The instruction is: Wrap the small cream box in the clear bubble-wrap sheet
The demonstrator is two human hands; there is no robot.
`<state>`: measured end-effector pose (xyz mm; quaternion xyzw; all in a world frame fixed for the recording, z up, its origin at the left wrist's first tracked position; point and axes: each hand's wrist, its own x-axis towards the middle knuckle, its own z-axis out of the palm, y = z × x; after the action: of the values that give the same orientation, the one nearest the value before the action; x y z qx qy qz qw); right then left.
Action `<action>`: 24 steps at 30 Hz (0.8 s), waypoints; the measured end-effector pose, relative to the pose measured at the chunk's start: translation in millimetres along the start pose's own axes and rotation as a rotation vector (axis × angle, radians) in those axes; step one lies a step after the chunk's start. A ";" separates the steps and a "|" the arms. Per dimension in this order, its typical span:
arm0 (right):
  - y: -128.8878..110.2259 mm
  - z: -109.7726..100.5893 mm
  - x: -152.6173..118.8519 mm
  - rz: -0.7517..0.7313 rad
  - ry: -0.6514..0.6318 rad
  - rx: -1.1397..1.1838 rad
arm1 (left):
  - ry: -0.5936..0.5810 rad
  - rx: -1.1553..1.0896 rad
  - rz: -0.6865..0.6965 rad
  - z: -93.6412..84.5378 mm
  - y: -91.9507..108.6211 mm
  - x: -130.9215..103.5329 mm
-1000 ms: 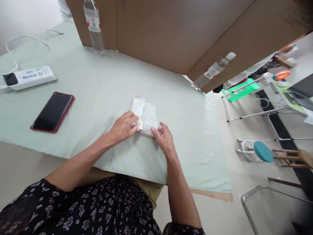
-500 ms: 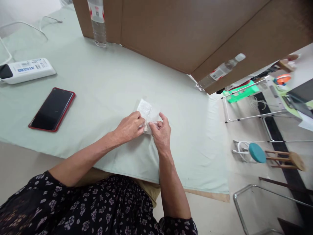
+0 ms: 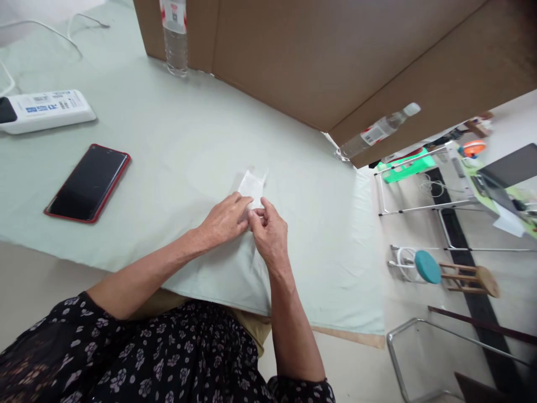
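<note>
Since the earlier frame both hands, left (image 3: pixel 224 219) and right (image 3: pixel 271 235), have drawn together, pinching the bubble-wrap pouch (image 3: pixel 251 186).

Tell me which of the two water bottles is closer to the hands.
The water bottle with the white cap, at the cardboard box's right corner. The other bottle stands farther off, at the box's left end, its top out of frame.

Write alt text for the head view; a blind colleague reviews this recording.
A person's left hand and right hand meet on a small clear bubble-wrap packet lying on a pale green tablecloth. A red-cased black smartphone and a white power strip lie to the left, with a clear plastic water bottle by a brown cardboard box.
</note>
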<state>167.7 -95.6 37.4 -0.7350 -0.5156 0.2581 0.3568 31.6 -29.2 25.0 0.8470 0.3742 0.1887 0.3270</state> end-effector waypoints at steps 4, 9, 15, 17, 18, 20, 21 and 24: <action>1.1 -6.2 -1.2 -0.117 -0.142 -0.078 | 0.026 -0.143 -0.021 -0.4 -5.7 -0.9; 1.7 -7.5 5.6 -0.224 -0.231 -0.323 | 0.153 -0.289 -0.141 -1.4 -7.4 0.5; -3.5 -15.4 16.6 -0.249 -0.308 -0.377 | 0.184 -0.320 -0.168 7.9 -4.1 1.8; -0.4 -22.8 21.2 -0.234 -0.409 -0.217 | 0.178 -0.322 -0.162 11.6 -5.5 2.0; 3.0 -26.3 23.9 -0.211 -0.446 -0.099 | 0.185 -0.318 -0.164 13.0 -6.3 2.2; 13.7 -30.9 29.9 -0.112 -0.405 0.138 | 0.193 -0.309 -0.170 15.1 -7.9 2.5; 20.2 -31.7 33.3 -0.037 -0.329 0.230 | 0.193 -0.304 -0.171 15.7 -8.4 2.7; 38.0 -28.4 44.5 0.216 -0.114 0.345 | 0.187 -0.294 -0.180 16.3 -8.7 2.7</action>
<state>225.6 -69.2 24.3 -0.6984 -0.4013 0.4203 0.4177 38.1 -29.5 7.5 0.7320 0.4456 0.2894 0.4265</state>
